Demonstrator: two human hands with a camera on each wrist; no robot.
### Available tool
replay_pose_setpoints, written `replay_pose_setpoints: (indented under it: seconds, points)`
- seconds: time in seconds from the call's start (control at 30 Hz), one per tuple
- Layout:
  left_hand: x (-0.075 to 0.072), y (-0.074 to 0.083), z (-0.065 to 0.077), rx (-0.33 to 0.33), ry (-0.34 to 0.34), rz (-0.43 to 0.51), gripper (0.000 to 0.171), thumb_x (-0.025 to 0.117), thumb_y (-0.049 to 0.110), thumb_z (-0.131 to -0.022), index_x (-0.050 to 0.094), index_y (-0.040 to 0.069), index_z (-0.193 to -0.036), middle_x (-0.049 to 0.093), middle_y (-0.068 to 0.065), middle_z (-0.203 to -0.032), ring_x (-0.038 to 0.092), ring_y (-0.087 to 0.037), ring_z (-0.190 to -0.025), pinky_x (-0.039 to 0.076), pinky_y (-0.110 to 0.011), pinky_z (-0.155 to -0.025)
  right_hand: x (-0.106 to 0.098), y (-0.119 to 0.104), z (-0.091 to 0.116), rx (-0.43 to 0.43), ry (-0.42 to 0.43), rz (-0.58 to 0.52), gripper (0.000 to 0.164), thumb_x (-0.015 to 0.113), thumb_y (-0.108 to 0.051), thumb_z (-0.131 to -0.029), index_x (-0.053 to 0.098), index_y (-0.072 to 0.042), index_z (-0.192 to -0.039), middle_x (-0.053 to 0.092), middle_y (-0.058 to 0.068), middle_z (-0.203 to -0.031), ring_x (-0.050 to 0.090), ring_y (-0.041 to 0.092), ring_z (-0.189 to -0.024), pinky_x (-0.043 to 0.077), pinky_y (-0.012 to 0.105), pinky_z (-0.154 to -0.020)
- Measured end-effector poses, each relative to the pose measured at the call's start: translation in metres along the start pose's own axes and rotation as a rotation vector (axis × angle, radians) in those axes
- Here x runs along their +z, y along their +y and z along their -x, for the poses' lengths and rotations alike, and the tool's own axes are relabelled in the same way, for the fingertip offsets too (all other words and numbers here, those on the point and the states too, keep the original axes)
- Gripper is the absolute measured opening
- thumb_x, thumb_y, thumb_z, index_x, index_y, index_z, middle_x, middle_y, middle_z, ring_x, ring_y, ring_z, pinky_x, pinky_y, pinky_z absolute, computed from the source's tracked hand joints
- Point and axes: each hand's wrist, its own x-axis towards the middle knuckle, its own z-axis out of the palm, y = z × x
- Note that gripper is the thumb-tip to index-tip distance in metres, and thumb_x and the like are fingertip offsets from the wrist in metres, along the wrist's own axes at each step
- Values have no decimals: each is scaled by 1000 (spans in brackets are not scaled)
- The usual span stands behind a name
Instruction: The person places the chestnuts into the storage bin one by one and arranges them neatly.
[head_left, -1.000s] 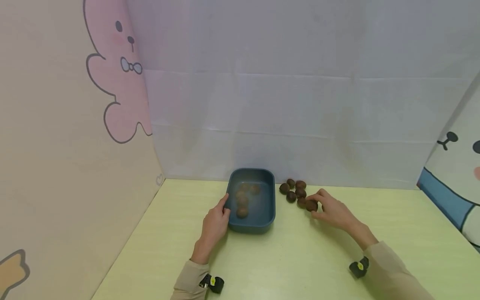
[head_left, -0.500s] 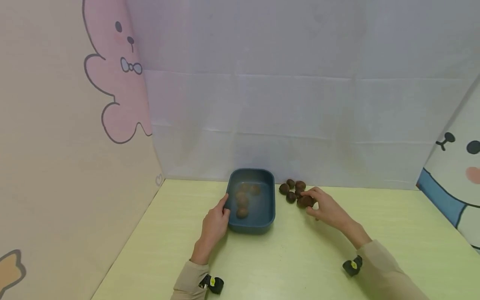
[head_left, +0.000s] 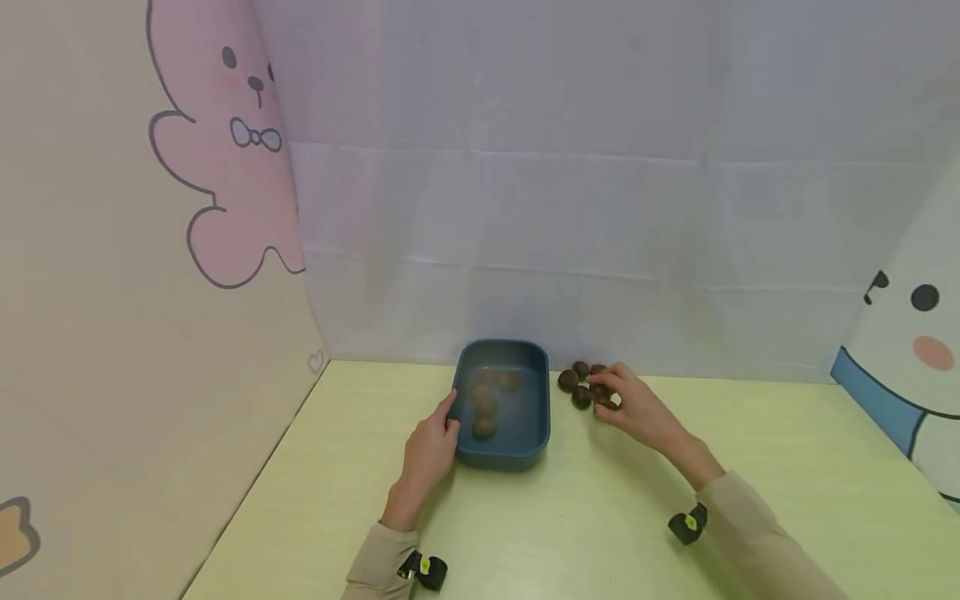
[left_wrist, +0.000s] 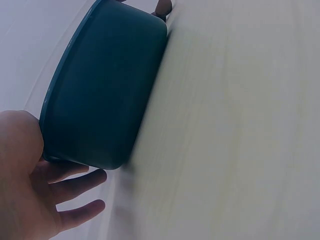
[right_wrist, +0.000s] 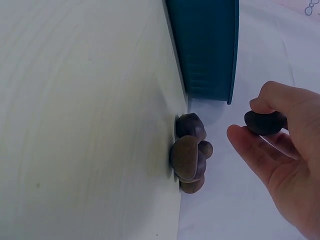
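Backing yellow tabletop (head_left: 555, 533), chestnuts (head_left: 568, 380): creased sheet (head_left: 480, 208).

The place looks like a small screened booth — a pale desk (head_left: 555, 533) is under the hands (head_left: 429, 450) (head_left: 641, 414), a creased white sheet (head_left: 480, 208) hangs beyond them, and cartoon-printed walls (head_left: 112, 350) (head_left: 918, 392) stand at both sides.

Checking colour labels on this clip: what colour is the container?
The container is dark blue-green, seen best in the left wrist view.

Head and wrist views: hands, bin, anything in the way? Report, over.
Left hand touching blue bin's left side. Right hand pinching one chestnut above table. Loose chestnuts on the table between right hand and bin.
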Motion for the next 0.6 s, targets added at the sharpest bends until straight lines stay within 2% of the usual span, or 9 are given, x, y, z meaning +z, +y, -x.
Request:
replay_pose_setpoints:
  seconds: [0.2,0.43,0.6]
  points:
    - [2,2,0,-2,7,-8,52,48,11,-95,51,13,-147,32,3,-55,26,-12,-46,21,-28,-45,0,-3,-8,-4,-22,-13,42,76,-5,-81,66,-1,-122,58,11,-109,54,19,-87,47,31,-74]
    - [3,2,-2,-6,7,-9,52,48,11,-95,50,13,-147,32,3,-55,26,-12,-45,22,-28,-44,2,-10,-18,-18,-39,-42,40,80,-10,-81,67,-4,-118,60,9,-108,59,16,-85,51,34,-75]
    - [5,0,-3,0,5,-13,51,49,11,-96,50,13,-148,32,3,-54,26,-12,-45,22,-27,-45,6,-17,-27,-39,-25,-5,38,82,-12,-78,70,-7,-113,62,5,-105,59,14,-84,51,33,-74]
